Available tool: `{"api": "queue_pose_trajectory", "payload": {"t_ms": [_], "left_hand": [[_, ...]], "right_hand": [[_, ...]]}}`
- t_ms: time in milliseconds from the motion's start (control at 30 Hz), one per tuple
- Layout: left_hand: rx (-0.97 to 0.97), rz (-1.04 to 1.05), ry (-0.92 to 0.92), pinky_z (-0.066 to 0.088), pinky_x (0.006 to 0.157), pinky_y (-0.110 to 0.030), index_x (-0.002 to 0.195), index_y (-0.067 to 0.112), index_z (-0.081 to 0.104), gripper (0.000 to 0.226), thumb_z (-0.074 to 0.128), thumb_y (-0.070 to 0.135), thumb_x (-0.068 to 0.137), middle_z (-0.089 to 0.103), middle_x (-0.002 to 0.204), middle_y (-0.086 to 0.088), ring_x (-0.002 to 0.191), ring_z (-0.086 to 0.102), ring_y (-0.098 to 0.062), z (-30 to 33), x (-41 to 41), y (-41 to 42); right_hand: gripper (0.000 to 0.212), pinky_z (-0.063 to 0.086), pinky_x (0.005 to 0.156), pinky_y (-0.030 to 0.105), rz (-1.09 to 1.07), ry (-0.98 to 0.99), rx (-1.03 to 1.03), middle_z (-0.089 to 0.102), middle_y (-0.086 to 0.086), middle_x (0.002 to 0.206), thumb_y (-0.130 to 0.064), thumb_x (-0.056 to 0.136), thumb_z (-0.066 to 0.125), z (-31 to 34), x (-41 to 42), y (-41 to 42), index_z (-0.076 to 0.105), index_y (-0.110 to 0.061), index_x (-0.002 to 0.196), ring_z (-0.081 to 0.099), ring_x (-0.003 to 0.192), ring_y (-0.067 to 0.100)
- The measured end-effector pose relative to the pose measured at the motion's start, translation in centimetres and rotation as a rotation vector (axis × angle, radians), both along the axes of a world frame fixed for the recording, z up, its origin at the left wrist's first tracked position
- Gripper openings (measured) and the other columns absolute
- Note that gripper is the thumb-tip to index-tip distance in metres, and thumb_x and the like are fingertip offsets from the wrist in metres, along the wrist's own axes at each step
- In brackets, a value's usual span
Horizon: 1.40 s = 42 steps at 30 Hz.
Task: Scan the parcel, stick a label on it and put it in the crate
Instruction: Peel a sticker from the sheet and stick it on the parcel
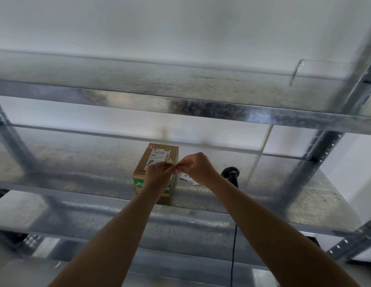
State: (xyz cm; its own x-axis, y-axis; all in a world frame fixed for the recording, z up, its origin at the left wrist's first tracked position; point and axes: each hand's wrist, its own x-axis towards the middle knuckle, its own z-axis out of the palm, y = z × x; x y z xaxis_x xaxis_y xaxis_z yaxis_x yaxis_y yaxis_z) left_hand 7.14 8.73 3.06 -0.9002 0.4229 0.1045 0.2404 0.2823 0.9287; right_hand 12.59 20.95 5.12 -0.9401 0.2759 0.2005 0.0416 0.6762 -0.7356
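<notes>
Galvanised steel shelf (263,206) carries the brown cardboard parcel (159,162) I see just behind my left hand (158,175) and right hand (198,167), whose fingertips pinch together on a small white label (171,161), with a black scanner (231,175) near the right wrist.

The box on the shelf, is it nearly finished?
About halfway. The scanner lies set down beside the box, so scanning looks done. Both hands, left hand and right hand, pinch a small label together above it. Sticking and crating remain; no crate is in view.
</notes>
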Motion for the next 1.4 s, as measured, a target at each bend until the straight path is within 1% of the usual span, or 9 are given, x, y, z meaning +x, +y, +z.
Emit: {"api": "queue_pose_trajectory", "payload": {"t_ms": [133, 300, 467, 633, 733, 900, 1067, 1233, 1400], "left_hand": [[-0.014, 0.012, 0.01, 0.039, 0.056, -0.006, 0.089, 0.004, 0.07, 0.018, 0.064, 0.02, 0.084, 0.064, 0.072, 0.004, 0.062, 0.055, 0.002, -0.3, 0.1, 0.0], [-0.009, 0.017, 0.019, 0.04, 0.049, -0.004, 0.087, 0.003, 0.07, 0.015, 0.061, 0.014, 0.085, 0.064, 0.073, -0.001, 0.06, 0.054, 0.002, 0.0, 0.5, 0.2], [0.012, 0.006, -0.007, 0.04, 0.054, -0.007, 0.091, 0.003, 0.069, 0.016, 0.061, 0.016, 0.085, 0.062, 0.07, 0.006, 0.064, 0.055, 0.001, 0.0, 0.8, 0.1], [-0.014, -0.009, 0.034, 0.039, 0.06, -0.014, 0.086, 0.004, 0.069, 0.014, 0.062, 0.017, 0.085, 0.061, 0.069, 0.007, 0.064, 0.055, 0.0, 0.0, 1.1, -0.1], [-0.025, -0.009, 0.063, 0.037, 0.059, -0.011, 0.085, 0.003, 0.068, 0.013, 0.06, 0.014, 0.086, 0.061, 0.07, 0.005, 0.064, 0.054, 0.0, 0.0, 1.2, -0.3], [-0.075, -0.014, 0.094, 0.035, 0.059, -0.01, 0.087, 0.0, 0.067, 0.015, 0.056, 0.012, 0.088, 0.061, 0.078, 0.001, 0.068, 0.052, -0.001, 0.3, 0.9, -0.3], [-0.116, -0.03, 0.118, 0.039, 0.057, -0.011, 0.095, -0.002, 0.066, 0.018, 0.056, 0.012, 0.088, 0.066, 0.086, -0.006, 0.071, 0.058, -0.01, 0.0, 0.7, -0.4], [-0.092, -0.02, 0.106, 0.04, 0.055, -0.013, 0.092, -0.001, 0.067, 0.015, 0.057, 0.008, 0.086, 0.067, 0.083, -0.01, 0.063, 0.056, -0.006, 0.0, 0.7, -0.4], [-0.111, -0.001, 0.113, 0.04, 0.055, -0.013, 0.094, -0.002, 0.067, 0.017, 0.056, 0.009, 0.086, 0.069, 0.094, -0.012, 0.063, 0.052, -0.001, 0.0, 0.4, -0.4]], "right_hand": [[0.015, 0.046, 0.057, 0.008, -0.013, -0.016, -0.054, 0.073, 0.007, 0.079, -0.011, 0.083, 0.07, -0.2, 0.4, -0.1, 0.074, 0.001, 0.091, 0.058, 0.058, -0.002], [0.012, 0.039, 0.046, 0.004, -0.043, -0.018, -0.114, 0.061, -0.012, 0.06, -0.009, 0.083, 0.068, -0.3, 0.7, -0.2, 0.074, 0.001, 0.088, 0.052, 0.042, -0.013], [0.012, 0.036, 0.046, 0.007, -0.065, -0.034, -0.142, 0.06, -0.007, 0.059, -0.007, 0.084, 0.065, -0.5, 0.8, -0.4, 0.072, 0.002, 0.088, 0.049, 0.037, -0.01], [0.014, 0.046, 0.056, 0.013, -0.076, -0.03, -0.095, 0.071, 0.008, 0.075, -0.011, 0.084, 0.067, -0.6, 1.1, -0.5, 0.073, 0.0, 0.09, 0.057, 0.056, 0.006], [0.013, 0.037, 0.049, 0.008, -0.097, -0.039, -0.093, 0.072, 0.014, 0.083, -0.009, 0.087, 0.063, -0.7, 1.1, -0.4, 0.072, -0.001, 0.091, 0.048, 0.048, -0.002], [0.016, 0.032, 0.041, 0.005, -0.164, -0.014, -0.08, 0.071, 0.012, 0.085, -0.009, 0.09, 0.057, -0.2, 1.4, -0.3, 0.071, -0.001, 0.094, 0.045, 0.04, -0.003], [0.018, 0.036, 0.049, 0.016, -0.28, 0.008, -0.034, 0.073, 0.008, 0.085, -0.014, 0.091, 0.055, 0.1, 2.0, 1.0, 0.07, -0.004, 0.093, 0.052, 0.05, 0.005], [0.019, 0.05, 0.062, 0.027, -0.428, 0.047, -0.027, 0.073, 0.008, 0.083, -0.018, 0.09, 0.055, 0.6, 2.3, 2.4, 0.07, -0.006, 0.09, 0.057, 0.058, 0.012], [0.02, 0.04, 0.052, 0.023, -0.558, 0.074, -0.195, 0.072, 0.004, 0.09, -0.018, 0.087, 0.053, 0.5, 1.9, 3.5, 0.071, -0.008, 0.09, 0.05, 0.056, 0.007]]}}
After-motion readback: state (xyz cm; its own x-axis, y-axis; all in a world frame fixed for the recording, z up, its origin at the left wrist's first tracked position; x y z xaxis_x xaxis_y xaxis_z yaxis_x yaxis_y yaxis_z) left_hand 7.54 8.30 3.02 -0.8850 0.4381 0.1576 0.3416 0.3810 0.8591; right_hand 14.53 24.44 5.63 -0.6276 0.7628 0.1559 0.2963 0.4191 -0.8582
